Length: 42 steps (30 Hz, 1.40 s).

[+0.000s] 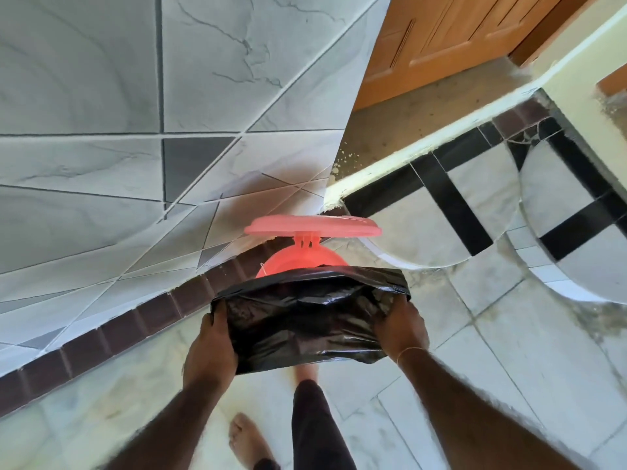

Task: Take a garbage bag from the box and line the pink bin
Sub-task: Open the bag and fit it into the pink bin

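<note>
A black garbage bag [305, 317] is stretched between my two hands just above the floor. My left hand [212, 344] grips its left edge and my right hand [402, 329] grips its right edge. Behind the bag stands the pink bin [298, 259], with only the far part of its rim showing. Its pink lid [312, 226] is flipped up on a hinge. The bag hides most of the bin's opening. The box of bags is not in view.
The bin stands in a corner where a grey tiled wall [118, 130] meets a low cream ledge [407, 154]. A wooden door [458, 39] is at the back right. My bare feet [244, 439] stand on the marble floor below the bag.
</note>
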Each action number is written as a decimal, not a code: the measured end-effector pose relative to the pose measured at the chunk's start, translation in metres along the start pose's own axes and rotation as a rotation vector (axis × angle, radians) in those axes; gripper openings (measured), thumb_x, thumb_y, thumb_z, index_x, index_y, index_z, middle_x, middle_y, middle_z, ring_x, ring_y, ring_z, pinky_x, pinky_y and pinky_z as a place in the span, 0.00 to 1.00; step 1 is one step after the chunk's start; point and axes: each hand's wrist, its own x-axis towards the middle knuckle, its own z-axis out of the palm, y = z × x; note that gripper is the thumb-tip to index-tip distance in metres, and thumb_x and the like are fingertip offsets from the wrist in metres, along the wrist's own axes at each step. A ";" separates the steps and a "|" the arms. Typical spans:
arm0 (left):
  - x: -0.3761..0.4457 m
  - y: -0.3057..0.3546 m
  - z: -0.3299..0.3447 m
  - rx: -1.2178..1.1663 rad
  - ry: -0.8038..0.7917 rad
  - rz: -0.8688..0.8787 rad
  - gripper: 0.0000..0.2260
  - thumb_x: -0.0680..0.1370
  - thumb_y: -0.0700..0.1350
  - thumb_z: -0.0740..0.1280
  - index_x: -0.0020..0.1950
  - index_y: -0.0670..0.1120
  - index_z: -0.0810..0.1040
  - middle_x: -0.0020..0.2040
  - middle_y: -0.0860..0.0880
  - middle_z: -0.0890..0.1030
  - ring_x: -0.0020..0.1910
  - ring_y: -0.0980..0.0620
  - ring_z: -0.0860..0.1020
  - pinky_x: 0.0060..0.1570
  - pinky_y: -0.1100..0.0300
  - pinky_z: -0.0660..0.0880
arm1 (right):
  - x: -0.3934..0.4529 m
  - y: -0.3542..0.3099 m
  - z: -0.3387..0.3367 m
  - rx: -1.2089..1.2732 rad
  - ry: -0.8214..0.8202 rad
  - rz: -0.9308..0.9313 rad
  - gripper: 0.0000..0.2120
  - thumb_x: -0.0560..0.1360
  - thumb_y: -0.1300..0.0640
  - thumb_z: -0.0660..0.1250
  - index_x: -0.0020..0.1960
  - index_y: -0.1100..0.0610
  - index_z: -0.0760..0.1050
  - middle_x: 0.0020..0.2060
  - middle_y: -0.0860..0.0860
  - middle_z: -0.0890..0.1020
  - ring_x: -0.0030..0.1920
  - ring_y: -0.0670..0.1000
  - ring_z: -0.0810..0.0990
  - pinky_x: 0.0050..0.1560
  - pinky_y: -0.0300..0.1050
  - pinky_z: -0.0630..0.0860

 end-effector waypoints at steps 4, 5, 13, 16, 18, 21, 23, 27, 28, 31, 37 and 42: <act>0.031 0.000 0.014 -0.008 0.011 0.024 0.30 0.75 0.40 0.57 0.76 0.53 0.52 0.70 0.44 0.69 0.57 0.35 0.77 0.50 0.42 0.76 | 0.035 -0.006 0.020 -0.022 -0.003 -0.015 0.19 0.73 0.51 0.65 0.61 0.54 0.67 0.55 0.58 0.80 0.55 0.64 0.79 0.52 0.55 0.76; 0.039 0.000 0.016 -0.009 0.014 0.031 0.30 0.74 0.40 0.57 0.75 0.53 0.52 0.70 0.44 0.69 0.57 0.35 0.77 0.49 0.41 0.76 | 0.044 -0.008 0.024 -0.027 -0.005 -0.021 0.19 0.73 0.51 0.65 0.62 0.54 0.66 0.55 0.58 0.79 0.55 0.64 0.79 0.53 0.55 0.76; 0.092 -0.002 0.052 0.028 -0.021 0.122 0.39 0.72 0.36 0.59 0.76 0.57 0.45 0.71 0.43 0.68 0.59 0.36 0.76 0.51 0.40 0.77 | 0.104 -0.004 0.060 -0.080 -0.015 -0.036 0.19 0.73 0.54 0.64 0.62 0.55 0.67 0.56 0.60 0.79 0.57 0.65 0.78 0.54 0.54 0.75; 0.100 -0.007 0.064 0.070 -0.078 0.101 0.38 0.73 0.38 0.59 0.76 0.59 0.43 0.70 0.43 0.67 0.57 0.35 0.77 0.51 0.40 0.77 | 0.114 0.004 0.075 -0.118 -0.084 -0.021 0.23 0.73 0.50 0.66 0.65 0.55 0.66 0.57 0.60 0.79 0.57 0.65 0.78 0.55 0.54 0.75; 0.104 -0.013 0.074 0.083 -0.115 0.092 0.39 0.72 0.38 0.61 0.75 0.60 0.44 0.67 0.42 0.69 0.53 0.35 0.78 0.48 0.40 0.77 | 0.119 0.014 0.085 -0.152 -0.132 -0.008 0.25 0.72 0.48 0.66 0.66 0.55 0.66 0.57 0.61 0.79 0.57 0.65 0.78 0.55 0.54 0.75; 0.108 -0.018 0.086 0.101 -0.143 0.080 0.39 0.72 0.38 0.63 0.76 0.58 0.45 0.64 0.41 0.70 0.53 0.35 0.78 0.48 0.39 0.78 | 0.121 0.028 0.099 -0.130 -0.139 0.042 0.23 0.72 0.48 0.66 0.65 0.54 0.69 0.57 0.60 0.79 0.57 0.64 0.78 0.55 0.53 0.75; 0.112 -0.019 0.091 0.086 -0.135 0.085 0.39 0.73 0.37 0.64 0.76 0.56 0.45 0.64 0.41 0.70 0.53 0.35 0.78 0.48 0.39 0.77 | 0.122 0.033 0.106 -0.075 -0.049 0.030 0.21 0.73 0.47 0.64 0.63 0.54 0.71 0.57 0.61 0.79 0.57 0.64 0.77 0.55 0.54 0.74; 0.117 -0.017 0.096 0.051 -0.123 0.114 0.40 0.73 0.36 0.64 0.77 0.54 0.45 0.64 0.40 0.70 0.54 0.34 0.78 0.48 0.40 0.76 | 0.130 0.035 0.110 0.012 0.167 0.003 0.20 0.73 0.42 0.64 0.59 0.54 0.74 0.53 0.60 0.76 0.58 0.64 0.73 0.58 0.57 0.70; 0.117 -0.018 0.096 0.044 -0.116 0.124 0.39 0.73 0.36 0.64 0.77 0.54 0.46 0.64 0.40 0.70 0.53 0.34 0.78 0.47 0.41 0.76 | 0.132 0.036 0.110 0.078 0.172 0.015 0.21 0.73 0.40 0.63 0.57 0.55 0.76 0.53 0.60 0.77 0.57 0.63 0.74 0.58 0.56 0.70; 0.113 -0.017 0.100 0.054 -0.106 0.153 0.37 0.73 0.36 0.61 0.76 0.55 0.47 0.62 0.41 0.71 0.50 0.35 0.79 0.44 0.41 0.77 | 0.135 0.045 0.110 0.227 0.117 0.111 0.21 0.74 0.43 0.64 0.55 0.60 0.79 0.51 0.62 0.82 0.54 0.64 0.79 0.54 0.50 0.73; 0.101 -0.027 0.108 0.064 -0.112 0.119 0.31 0.72 0.35 0.61 0.73 0.51 0.56 0.53 0.43 0.71 0.46 0.35 0.79 0.42 0.42 0.77 | 0.123 0.078 0.124 -0.163 -0.097 0.035 0.26 0.68 0.60 0.65 0.66 0.59 0.68 0.58 0.62 0.74 0.57 0.67 0.75 0.58 0.57 0.75; 0.102 -0.032 0.115 0.050 -0.110 0.136 0.33 0.71 0.34 0.63 0.73 0.50 0.57 0.53 0.43 0.71 0.46 0.35 0.79 0.42 0.42 0.78 | 0.137 0.086 0.141 -0.099 -0.030 0.090 0.27 0.63 0.38 0.64 0.54 0.55 0.78 0.50 0.56 0.83 0.51 0.59 0.80 0.53 0.49 0.78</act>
